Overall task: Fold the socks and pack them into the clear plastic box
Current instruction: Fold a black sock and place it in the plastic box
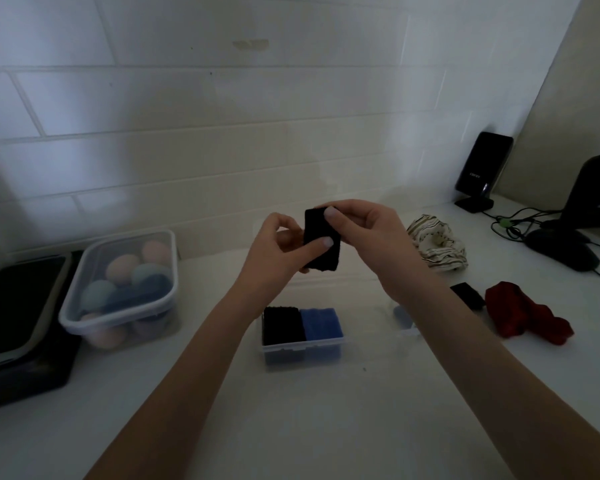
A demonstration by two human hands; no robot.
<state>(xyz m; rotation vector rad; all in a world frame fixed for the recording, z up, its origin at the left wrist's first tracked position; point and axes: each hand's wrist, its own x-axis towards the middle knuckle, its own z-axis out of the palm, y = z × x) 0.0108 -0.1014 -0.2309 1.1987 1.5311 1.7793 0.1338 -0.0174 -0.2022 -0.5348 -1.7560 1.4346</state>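
A folded black sock [321, 242] is held up above the counter between both hands. My left hand [278, 251] pinches its left side and my right hand [364, 233] grips its top right. Below stands the clear plastic box [302, 344], with a folded black sock [281, 323] and a folded blue sock [321, 322] side by side in its left end. To the right lie a striped white sock [437, 242], a small black sock [468, 296] and a crumpled red sock [523, 311].
A clear lidded tub [125, 285] of pastel balls sits at the left beside a dark tray [14, 306]. A black device on a stand [482, 168], cables [513, 223] and a dark lamp base [565, 247] crowd the back right corner. A tiled wall stands behind.
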